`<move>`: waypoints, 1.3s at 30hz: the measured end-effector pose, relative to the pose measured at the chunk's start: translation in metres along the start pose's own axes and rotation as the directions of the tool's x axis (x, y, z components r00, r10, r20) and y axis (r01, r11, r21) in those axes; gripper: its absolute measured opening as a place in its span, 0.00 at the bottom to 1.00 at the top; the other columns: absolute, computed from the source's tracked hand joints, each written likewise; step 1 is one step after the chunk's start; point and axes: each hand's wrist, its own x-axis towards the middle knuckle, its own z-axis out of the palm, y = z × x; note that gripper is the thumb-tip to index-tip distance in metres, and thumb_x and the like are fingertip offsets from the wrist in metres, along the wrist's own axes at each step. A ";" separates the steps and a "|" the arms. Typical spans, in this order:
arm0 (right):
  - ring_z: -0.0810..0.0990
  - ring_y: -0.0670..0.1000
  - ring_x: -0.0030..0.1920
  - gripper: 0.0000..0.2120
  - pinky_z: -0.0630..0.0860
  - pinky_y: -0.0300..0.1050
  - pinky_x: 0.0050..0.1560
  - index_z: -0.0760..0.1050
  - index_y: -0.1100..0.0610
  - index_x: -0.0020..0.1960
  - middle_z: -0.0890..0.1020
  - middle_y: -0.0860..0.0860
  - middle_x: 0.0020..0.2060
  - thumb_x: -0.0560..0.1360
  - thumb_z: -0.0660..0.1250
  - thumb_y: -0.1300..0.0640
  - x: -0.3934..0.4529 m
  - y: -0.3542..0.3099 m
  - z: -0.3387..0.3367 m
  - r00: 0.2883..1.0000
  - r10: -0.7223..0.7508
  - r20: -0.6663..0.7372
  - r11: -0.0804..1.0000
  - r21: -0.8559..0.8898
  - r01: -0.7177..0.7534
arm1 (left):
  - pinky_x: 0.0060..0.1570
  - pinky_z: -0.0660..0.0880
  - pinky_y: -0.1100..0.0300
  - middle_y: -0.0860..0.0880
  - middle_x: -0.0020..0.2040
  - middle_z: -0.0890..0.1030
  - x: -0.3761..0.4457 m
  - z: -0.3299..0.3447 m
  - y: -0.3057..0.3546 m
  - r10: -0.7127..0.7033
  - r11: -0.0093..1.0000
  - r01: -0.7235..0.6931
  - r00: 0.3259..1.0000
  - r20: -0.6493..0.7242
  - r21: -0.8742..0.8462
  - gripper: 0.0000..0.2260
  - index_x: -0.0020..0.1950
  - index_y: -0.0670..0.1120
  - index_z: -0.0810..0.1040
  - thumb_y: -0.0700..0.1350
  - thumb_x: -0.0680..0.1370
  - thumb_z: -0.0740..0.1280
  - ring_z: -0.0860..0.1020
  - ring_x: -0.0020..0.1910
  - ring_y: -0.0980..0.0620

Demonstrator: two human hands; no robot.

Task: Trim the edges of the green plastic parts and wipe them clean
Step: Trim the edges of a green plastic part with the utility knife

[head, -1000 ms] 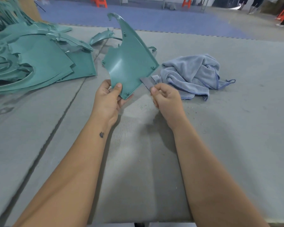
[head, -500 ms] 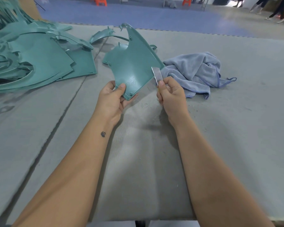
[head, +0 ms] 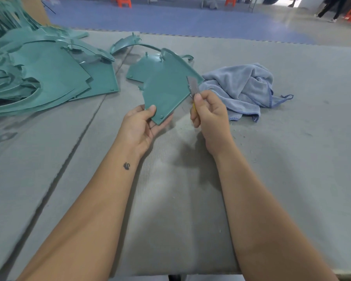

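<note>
Nearest the near edge of the grey padded table (head: 292,159), the person's two forearms reach out over its middle. The left hand (head: 142,126) grips the lower corner of a green plastic panel (head: 166,88), thumb on top and fingers curled beneath, holding it lifted and tilted above the table. The right hand (head: 209,112) is clenched round a utility knife (head: 193,86), whose grey blade lies against the panel's right edge.

The panel looks thin, light and fairly stiff, though likely to flex at its long curved tip; its glossy face seems slippery, so a hold near the corner, close to the edge being cut, probably steadies it best. Small pegs and tabs stick out and might snap under a hard squeeze.

Just beyond the knife, a crumpled blue-grey cloth (head: 241,86) lies on the table, soft and easy to bunch for wiping. Another green panel (head: 140,69) lies flat behind the held one. Toward the far left corner sprawls a pile of green parts (head: 39,78), overlapping loosely.
</note>
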 end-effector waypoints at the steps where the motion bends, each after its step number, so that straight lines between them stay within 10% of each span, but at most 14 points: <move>1: 0.66 0.46 0.27 0.12 0.64 0.37 0.28 0.71 0.54 0.40 0.71 0.49 0.25 0.82 0.60 0.61 0.001 0.001 0.001 1.000 -0.003 -0.001 1.000 -0.008 0.003 | 0.34 0.81 0.58 0.41 0.40 0.85 -0.001 0.000 0.000 -0.006 1.000 0.006 1.000 0.001 0.014 0.06 0.52 0.37 0.73 0.33 0.82 0.57 0.85 0.38 0.46; 21: 0.69 0.40 0.27 0.13 0.64 0.36 0.35 0.74 0.50 0.38 0.73 0.40 0.23 0.79 0.65 0.64 -0.006 0.007 0.014 0.922 0.069 0.380 0.901 -0.421 0.106 | 0.39 0.82 0.56 0.37 0.51 0.79 0.009 -0.006 -0.001 0.037 0.999 -0.038 0.999 -0.031 -0.030 0.09 0.54 0.36 0.73 0.34 0.83 0.54 0.81 0.45 0.44; 27: 0.65 0.48 0.28 0.12 0.65 0.42 0.31 0.70 0.54 0.39 0.69 0.52 0.26 0.81 0.62 0.57 -0.003 0.007 0.006 0.998 0.063 0.009 0.972 -0.228 -0.059 | 0.41 0.82 0.55 0.43 0.44 0.84 0.008 -0.005 -0.003 0.066 0.997 -0.065 0.997 -0.041 0.029 0.08 0.51 0.40 0.74 0.34 0.82 0.56 0.84 0.41 0.49; 33: 0.64 0.44 0.27 0.14 0.60 0.38 0.31 0.68 0.51 0.36 0.65 0.45 0.24 0.79 0.65 0.56 0.000 0.016 0.009 0.993 0.006 0.115 0.839 -0.541 0.058 | 0.42 0.82 0.56 0.43 0.46 0.82 0.005 -0.006 -0.005 0.121 0.988 -0.115 0.991 -0.051 0.105 0.07 0.51 0.41 0.73 0.34 0.83 0.56 0.83 0.41 0.50; 39: 0.65 0.50 0.32 0.11 0.62 0.44 0.36 0.71 0.56 0.39 0.68 0.48 0.27 0.80 0.65 0.58 -0.001 0.015 0.007 0.985 0.051 0.165 0.873 -0.487 0.036 | 0.38 0.82 0.57 0.43 0.44 0.82 0.005 -0.006 -0.005 0.124 0.987 -0.116 0.990 -0.067 0.114 0.07 0.50 0.41 0.73 0.34 0.82 0.57 0.84 0.38 0.51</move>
